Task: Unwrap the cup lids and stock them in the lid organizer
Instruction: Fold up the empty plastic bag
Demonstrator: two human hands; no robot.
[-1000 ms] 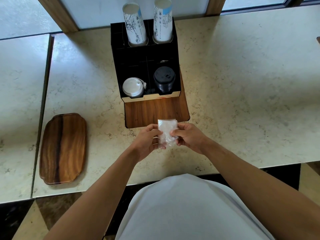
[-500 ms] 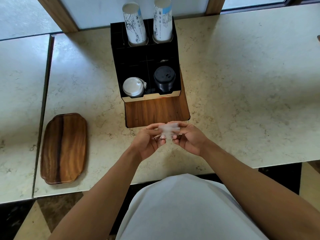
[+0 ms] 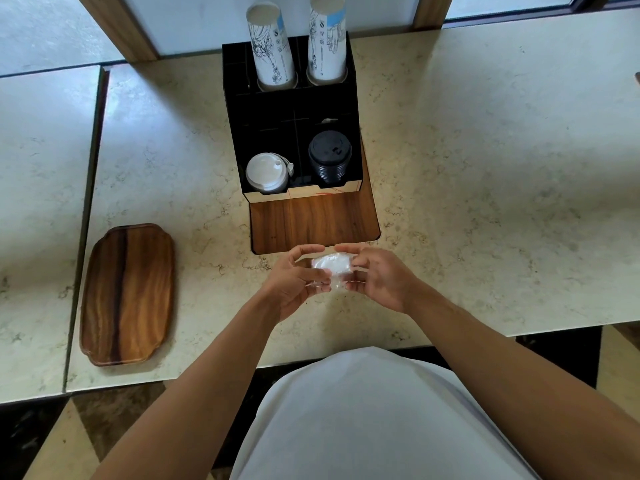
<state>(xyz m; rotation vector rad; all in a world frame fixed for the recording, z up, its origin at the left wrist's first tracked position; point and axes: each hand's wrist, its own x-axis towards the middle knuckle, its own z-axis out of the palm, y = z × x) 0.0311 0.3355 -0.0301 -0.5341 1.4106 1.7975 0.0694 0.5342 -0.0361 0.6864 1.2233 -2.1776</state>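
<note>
Since a second ago, when the clear plastic wrapper stood upright between the fingers, the bundle has been turned to lie flat and bunched, and both hands have shifted slightly toward the organizer. Now the left hand [image 3: 294, 282] and right hand [image 3: 375, 277] face each other above the counter, each curled around one end of the wrapped lids [image 3: 332, 266], a small white packet in crinkled clear film. Fingers of both hands pinch the film; whether the wrap has been torn open cannot be told.

Just beyond the fingertips sits the lid organizer [image 3: 294, 133], its wooden base [image 3: 313, 221] reaching nearly to the hands. Its front left compartment holds a stack of white lids [image 3: 266, 173], its front right compartment a stack of black lids [image 3: 329, 155]. At the back, two stacks of paper cups [image 3: 270, 46] stand upside down in the rear slots, leaning a little.

To the left, well apart from the hands, a wooden tray [image 3: 128, 294] lies flat near the seam where the stone counter [image 3: 485, 202] meets a second slab. Bare counter stretches wide to the right of the organizer and between the tray and the left forearm. The counter's near edge runs just under both forearms, close to the person's white shirt [image 3: 363, 410].
</note>
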